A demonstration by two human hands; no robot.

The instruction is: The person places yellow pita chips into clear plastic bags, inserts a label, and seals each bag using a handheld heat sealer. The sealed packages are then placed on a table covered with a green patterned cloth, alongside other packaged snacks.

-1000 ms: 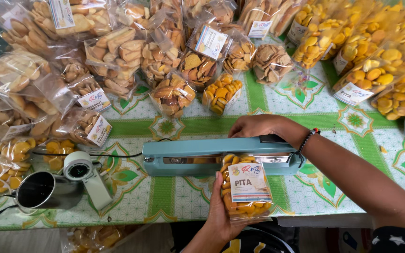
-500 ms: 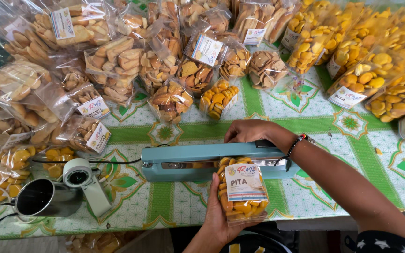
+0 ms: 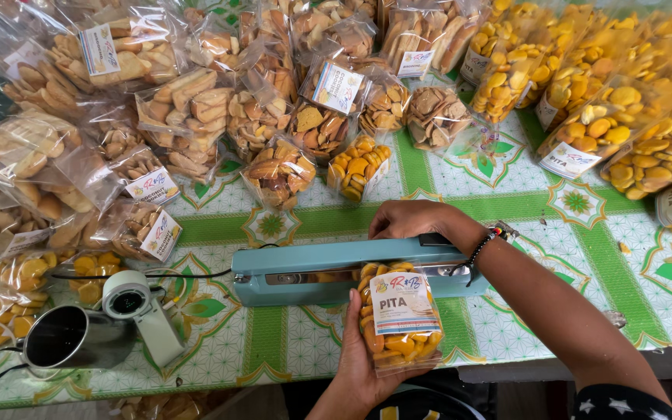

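Observation:
A light blue heat sealer [image 3: 313,268] lies across the green-patterned tablecloth. My right hand [image 3: 410,222] presses flat on the sealer's arm, near its right end. My left hand [image 3: 367,358] holds a clear bag of yellow round biscuits [image 3: 402,323] with a white label, its top edge tucked into the sealer's jaw. The bag hangs toward me over the table's front edge. A beaded bracelet sits on my right wrist.
Many clear bags of biscuits and crackers [image 3: 196,117] are piled across the back and left of the table. Bags of yellow round biscuits [image 3: 624,109] fill the back right. A metal cup [image 3: 71,338] and a tape dispenser [image 3: 138,307] stand at the front left. A black cord runs left from the sealer.
Both hands stay on the sealer and the bag. The view has shifted slightly; the bag and sealer keep their places.

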